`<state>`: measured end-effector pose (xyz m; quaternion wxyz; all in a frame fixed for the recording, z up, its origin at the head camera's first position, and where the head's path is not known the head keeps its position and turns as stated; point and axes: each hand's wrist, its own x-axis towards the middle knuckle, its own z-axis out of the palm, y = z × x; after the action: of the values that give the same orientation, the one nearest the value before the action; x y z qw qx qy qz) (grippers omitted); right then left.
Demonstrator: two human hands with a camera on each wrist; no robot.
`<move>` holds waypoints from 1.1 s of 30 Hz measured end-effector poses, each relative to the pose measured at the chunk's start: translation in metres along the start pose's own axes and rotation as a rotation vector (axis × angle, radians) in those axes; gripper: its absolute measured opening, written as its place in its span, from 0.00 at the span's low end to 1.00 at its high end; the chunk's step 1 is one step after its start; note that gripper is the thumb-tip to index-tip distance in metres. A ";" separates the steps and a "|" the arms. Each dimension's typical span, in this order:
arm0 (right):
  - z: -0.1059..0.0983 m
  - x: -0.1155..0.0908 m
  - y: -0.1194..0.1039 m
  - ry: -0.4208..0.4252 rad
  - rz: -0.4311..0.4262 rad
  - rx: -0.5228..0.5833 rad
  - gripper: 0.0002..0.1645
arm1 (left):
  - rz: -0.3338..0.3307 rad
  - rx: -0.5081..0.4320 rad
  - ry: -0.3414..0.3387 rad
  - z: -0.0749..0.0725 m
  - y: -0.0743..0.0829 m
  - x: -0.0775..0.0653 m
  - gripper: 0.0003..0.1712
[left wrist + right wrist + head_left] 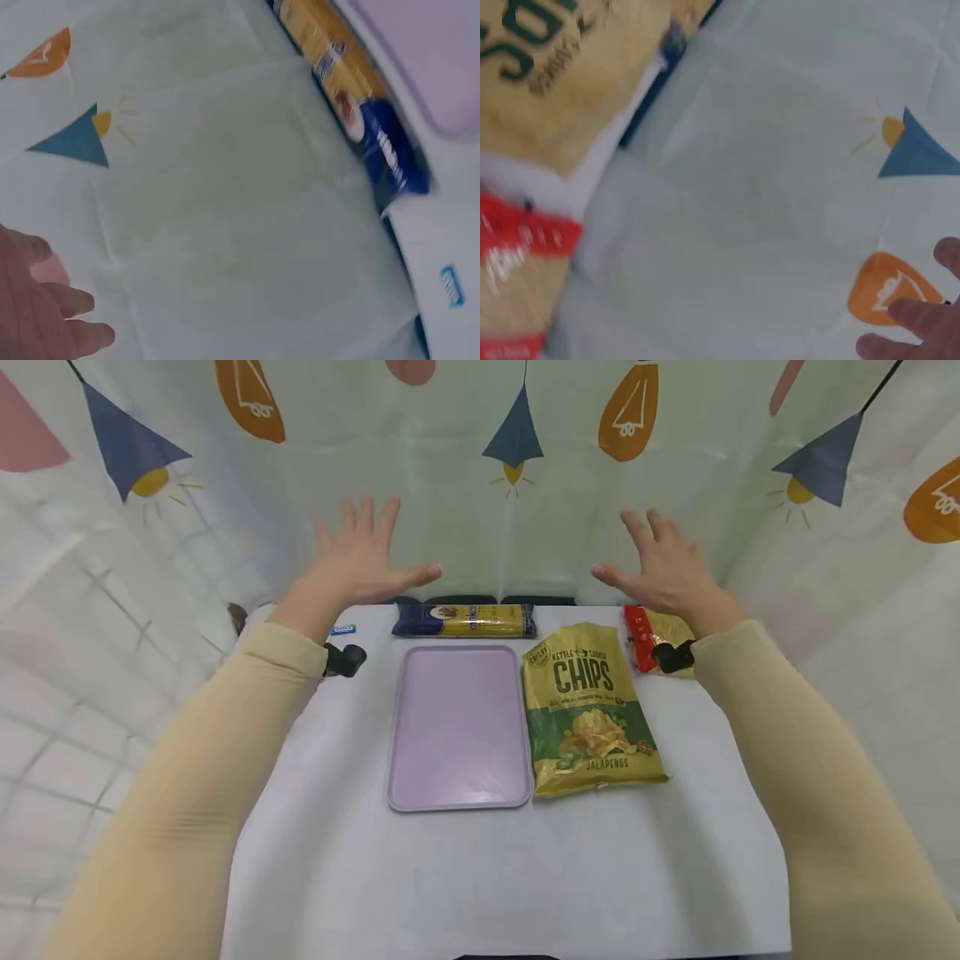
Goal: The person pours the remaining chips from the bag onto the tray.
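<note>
Both hands are raised past the table's far edge with fingers spread, holding nothing. The left hand (358,553) is above and left of a blue and yellow pasta packet (480,621). Above a red and gold packet (642,639) is the right hand (663,564); the right forearm hides part of that packet. A lilac tray (461,727) lies flat at the middle of the table. To its right, close against its edge, lies a gold and green bag of chips (594,710). By the left wrist is a small blue and white packet (342,629).
The white table (480,885) extends toward the front. A pale curtain (450,527) printed with lamps and bulbs hangs behind it and round the sides. Each wrist wears a black camera, such as the left one (345,661).
</note>
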<state>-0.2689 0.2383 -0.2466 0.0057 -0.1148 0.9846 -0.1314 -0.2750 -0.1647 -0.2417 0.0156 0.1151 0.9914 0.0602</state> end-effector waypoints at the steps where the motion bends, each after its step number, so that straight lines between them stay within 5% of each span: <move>1: 0.005 -0.006 0.001 -0.004 -0.014 0.058 0.60 | 0.019 -0.036 0.019 0.006 -0.001 -0.005 0.71; 5: 0.034 -0.042 0.011 -0.014 -0.070 0.254 0.54 | 0.097 -0.142 0.044 0.039 -0.007 -0.035 0.71; 9: 0.073 -0.083 0.029 -0.050 -0.076 0.369 0.51 | 0.113 -0.188 -0.049 0.083 -0.012 -0.078 0.69; 13: 0.113 -0.121 0.054 -0.151 0.010 0.471 0.50 | 0.110 -0.222 -0.168 0.130 -0.021 -0.121 0.70; 18: 0.149 -0.158 0.078 -0.270 0.134 0.540 0.53 | 0.164 -0.242 -0.219 0.179 -0.032 -0.163 0.73; 24: 0.170 -0.180 0.082 -0.324 0.215 0.593 0.58 | 0.183 -0.283 -0.232 0.201 -0.036 -0.181 0.78; 33: 0.191 -0.189 0.064 -0.214 0.197 0.506 0.65 | 0.198 -0.282 -0.268 0.210 -0.034 -0.185 0.81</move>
<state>-0.0912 0.2925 -0.4512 0.1507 -0.0265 0.9209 -0.3585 -0.0931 -0.2159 -0.4508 0.1573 0.2156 0.9460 0.1839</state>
